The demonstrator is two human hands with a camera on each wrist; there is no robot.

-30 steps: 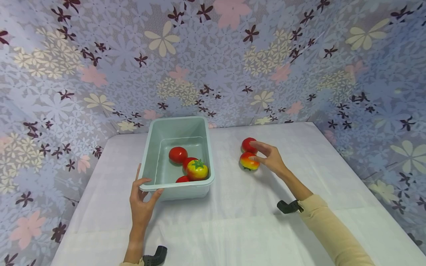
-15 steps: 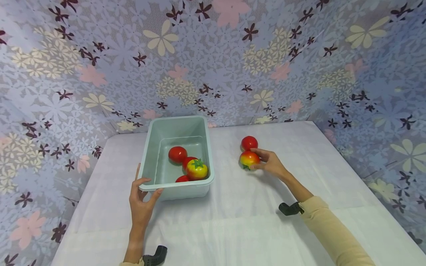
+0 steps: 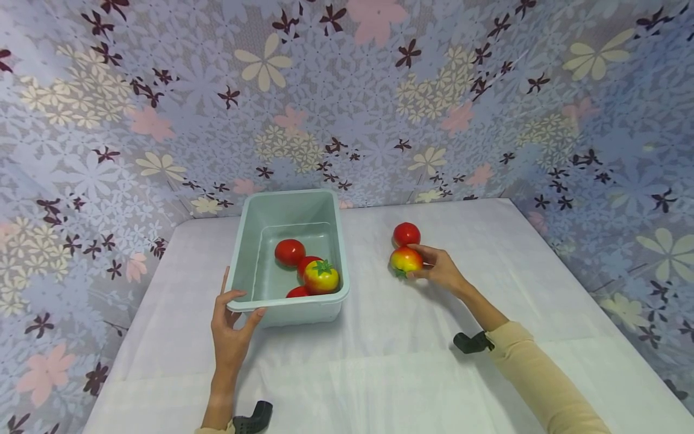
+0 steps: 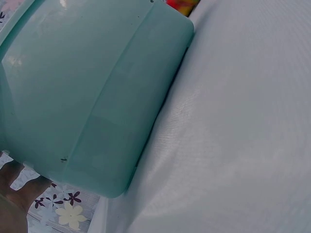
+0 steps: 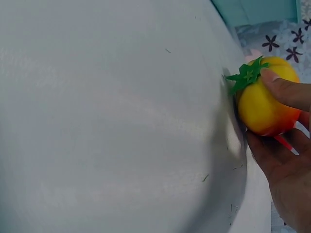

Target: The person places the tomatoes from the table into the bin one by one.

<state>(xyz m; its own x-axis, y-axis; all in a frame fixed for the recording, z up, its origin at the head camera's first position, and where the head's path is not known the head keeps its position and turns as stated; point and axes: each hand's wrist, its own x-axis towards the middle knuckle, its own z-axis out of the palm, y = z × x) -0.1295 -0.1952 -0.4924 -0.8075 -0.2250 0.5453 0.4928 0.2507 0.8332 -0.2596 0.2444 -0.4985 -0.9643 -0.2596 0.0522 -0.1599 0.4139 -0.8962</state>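
Note:
In the head view my left hand (image 3: 230, 337) holds the near left corner of a pale green plastic bin (image 3: 303, 312), fingers over the rim and thumb against the outer front wall. My right hand (image 3: 446, 272) grips a red-and-yellow toy tomato (image 3: 404, 259) from its right side. In the right wrist view the thumb presses the tomato (image 5: 265, 104) beside its green leaves, with fingers round the other side. Directly behind it lies a plain red tomato (image 3: 406, 233). Inside the bin sit a yellow-red tomato (image 3: 318, 280) with a green calyx and several red ones (image 3: 290, 252).
A white cloth (image 3: 379, 374) covers the table under everything. Floral fabric (image 3: 368, 120) hangs upright behind the table and along both sides. The bin stands left of the two loose tomatoes, close to the back fabric. Black wrist mounts (image 3: 470, 342) jut inward from the cuffs.
My right hand has come down and toward the front, from over the two loose tomatoes onto the nearer red-and-yellow one, closing its fingers on it. The left hand and bin have not moved.

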